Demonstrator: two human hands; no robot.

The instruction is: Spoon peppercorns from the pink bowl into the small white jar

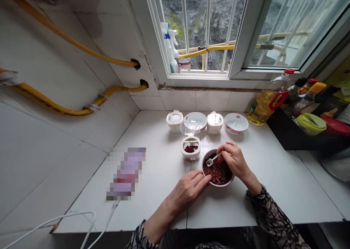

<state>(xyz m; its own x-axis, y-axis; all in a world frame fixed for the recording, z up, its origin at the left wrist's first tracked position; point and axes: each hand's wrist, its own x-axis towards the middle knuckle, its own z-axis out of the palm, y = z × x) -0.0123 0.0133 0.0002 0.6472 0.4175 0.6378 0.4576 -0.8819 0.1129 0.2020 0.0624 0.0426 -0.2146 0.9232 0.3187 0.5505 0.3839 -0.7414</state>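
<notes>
A bowl (218,185) full of dark reddish-brown grains, which look like dried peppercorns (220,173), stands on the white counter. My left hand (188,187) grips its left rim, fingers pressed at the edge. Pinched in my right hand (233,159) is a small white spoon (210,162), its scoop low over the grains at the bowl's left side. Just behind and left of the bowl, a small spice jar (190,155) has its clear lid (190,127) raised and some of the same dark grains inside.
Behind stand two lidded white jars (175,121) (214,123) and two flowered bowls (195,122) (236,123). An oil bottle (261,106) and a black box (287,132) of condiments are at right. A blurred-out phone-like object (127,174) with a white cable (109,218) lies left.
</notes>
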